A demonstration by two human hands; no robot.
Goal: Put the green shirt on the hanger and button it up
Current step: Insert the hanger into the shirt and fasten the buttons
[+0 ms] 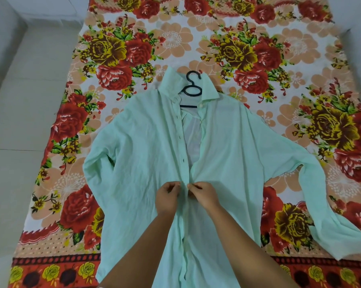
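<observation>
The green shirt (146,154) lies flat on the flowered bed sheet (258,48), already on the black hanger (193,89). The left hand (167,197) and right hand (203,195) both pinch the placket edges closed mid-front (above them it gapes open). The likely risk is mating a button with the wrong hole, skewing the front; tugging could also slide the collar off the hanger.

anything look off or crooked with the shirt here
Mostly fine. The green shirt is wrinkled, its front gapes open above both hands, and the collar sits lopsided around the black hanger. One sleeve lies bent on the floral sheet.
</observation>
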